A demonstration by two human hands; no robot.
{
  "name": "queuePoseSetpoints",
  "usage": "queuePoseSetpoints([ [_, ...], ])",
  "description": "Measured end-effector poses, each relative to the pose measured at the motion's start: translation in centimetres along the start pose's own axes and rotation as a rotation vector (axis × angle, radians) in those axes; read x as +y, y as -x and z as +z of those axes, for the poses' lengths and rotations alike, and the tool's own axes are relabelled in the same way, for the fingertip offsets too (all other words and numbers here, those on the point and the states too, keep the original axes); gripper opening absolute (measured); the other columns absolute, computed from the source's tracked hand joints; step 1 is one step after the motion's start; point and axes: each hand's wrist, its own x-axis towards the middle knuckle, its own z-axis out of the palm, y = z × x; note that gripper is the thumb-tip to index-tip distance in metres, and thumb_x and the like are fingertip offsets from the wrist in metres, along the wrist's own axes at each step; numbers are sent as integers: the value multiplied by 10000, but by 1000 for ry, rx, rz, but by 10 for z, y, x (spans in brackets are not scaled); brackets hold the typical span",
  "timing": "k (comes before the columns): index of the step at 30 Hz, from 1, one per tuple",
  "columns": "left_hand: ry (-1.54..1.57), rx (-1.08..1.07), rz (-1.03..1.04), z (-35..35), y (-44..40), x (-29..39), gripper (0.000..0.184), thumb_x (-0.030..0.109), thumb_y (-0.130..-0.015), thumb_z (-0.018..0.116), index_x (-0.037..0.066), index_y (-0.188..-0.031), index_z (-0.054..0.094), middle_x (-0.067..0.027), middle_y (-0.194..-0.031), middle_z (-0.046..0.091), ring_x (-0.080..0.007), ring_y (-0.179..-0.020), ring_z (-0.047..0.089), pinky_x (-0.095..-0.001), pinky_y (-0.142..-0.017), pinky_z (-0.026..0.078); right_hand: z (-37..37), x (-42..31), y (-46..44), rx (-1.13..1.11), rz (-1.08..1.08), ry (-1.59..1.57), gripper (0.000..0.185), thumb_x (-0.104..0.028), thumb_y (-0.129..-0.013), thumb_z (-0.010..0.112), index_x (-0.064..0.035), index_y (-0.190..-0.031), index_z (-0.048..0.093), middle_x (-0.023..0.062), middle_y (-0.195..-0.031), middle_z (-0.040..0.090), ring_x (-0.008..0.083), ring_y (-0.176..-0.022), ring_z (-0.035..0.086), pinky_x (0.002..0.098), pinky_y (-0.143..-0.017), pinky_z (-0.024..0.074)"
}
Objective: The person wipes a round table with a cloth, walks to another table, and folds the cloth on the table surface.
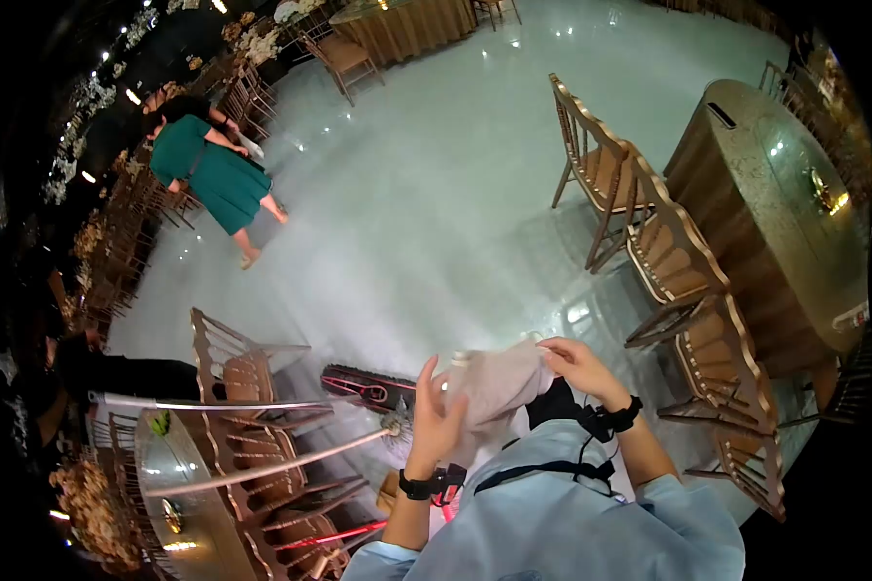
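We handle the pale cloth (pixel 502 385), our right hand (pixel 583 372) pinching its edge, our left hand (pixel 438 418) loosely open alongside; a two-handed hold needs its fingers closed.

A banquet hall — round draped tables (pixel 746 218), spindle-backed chairs (pixel 683 232), floral arrangements (pixel 92 504).

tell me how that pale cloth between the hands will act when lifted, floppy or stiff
The cloth will probably be floppy, since it droops in soft folds from the right hand. It is likely light, as the fingertips alone seem to hold it. It looks unlikely to roll, having no firm round shape.
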Motion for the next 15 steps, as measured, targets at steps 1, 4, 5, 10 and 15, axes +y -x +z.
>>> queuePoseSetpoints([
  [1, -14, 0, -4, 1, -18, -2, 729, -100, -844, 567, 21, -1475, 222, -148, -1261, 543, -179, -1139, 542, -291, -970, 430, -9, -8, -20, -4, -1, -14, 289, -136, -907, 608, 7, -1158, 614, 73, -1060, 677, 149, -929, 643, 290, -797, 509],
  [4, -27, -104, -135, 9, -75, -2, 671, -72, -882, 534, 25, -1470, 226, -178, -1221, 606, -209, -1134, 571, -311, -982, 432, -39, -28, -74, 11, -177, 174, 461, -214, -809, 737, -19, -1204, 602, 134, -1059, 675, 209, -973, 651, 333, -817, 519],
  [5, -30, -103, -134, 17, -97, 6, 671, -72, -882, 534, 25, -1470, 226, -178, -1221, 606, -209, -1134, 571, -311, -982, 432, -48, -42, -93, 10, -179, 172, 461, -214, -809, 737, -19, -1204, 602, 134, -1059, 675, 209, -973, 651, 333, -817, 519],
  [10, -6, -275, -222, 40, -202, 16, 613, -61, -899, 505, 23, -1453, 259, -167, -1220, 613, -193, -1138, 573, -304, -992, 423, -62, -106, -179, -199, -659, 394, 419, -210, -799, 735, -39, -1166, 625, 134, -1023, 682, 250, -930, 663, 358, -786, 524],
  [15, -286, -202, -173, 58, -290, 25, 432, 27, -862, 646, 7, -1261, 482, -120, -1035, 653, -155, -1015, 613, -282, -844, 480, -103, -143, -252, -326, -354, 313, 193, -135, -794, 695, -18, -947, 672, 155, -739, 611, 266, -650, 601, 356, -591, 457],
])
